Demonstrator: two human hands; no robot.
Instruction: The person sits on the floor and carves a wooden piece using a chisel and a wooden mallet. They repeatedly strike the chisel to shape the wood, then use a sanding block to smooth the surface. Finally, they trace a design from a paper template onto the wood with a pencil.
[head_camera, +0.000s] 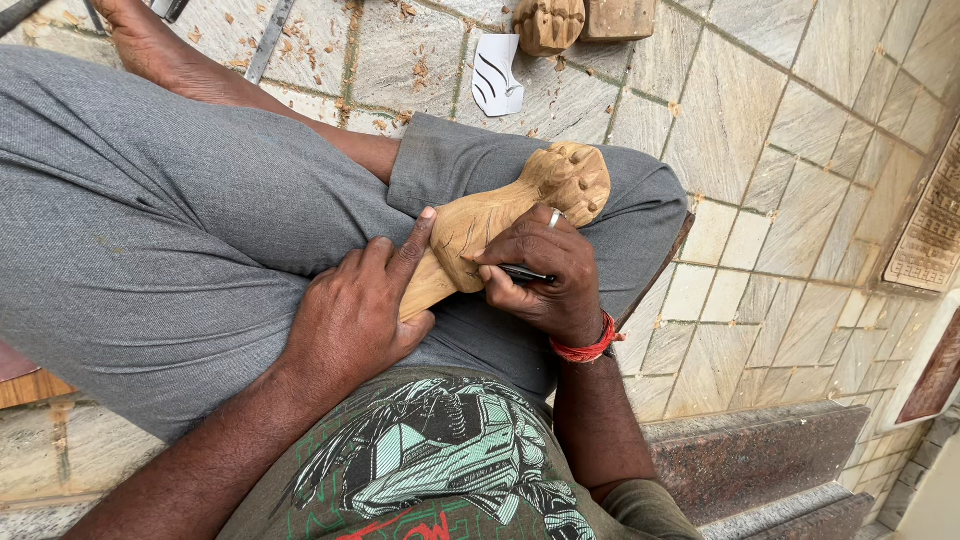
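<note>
A pale carved wooden piece (500, 215) with a knobbly, paw-like end lies across my lap on grey trousers. My left hand (360, 310) grips its lower shaft, index finger stretched up along the wood. My right hand (545, 275), with a ring and a red thread at the wrist, is closed on a thin dark tool (525, 273) whose tip presses against the carved surface. The tool's far end is hidden in my fist.
A stone-tiled floor (740, 130) strewn with wood chips surrounds me. A second carved paw piece (548, 22) and a wooden block (618, 15) lie at the top, beside a white paper scrap (497, 75). A polished stone step (760, 455) runs at lower right.
</note>
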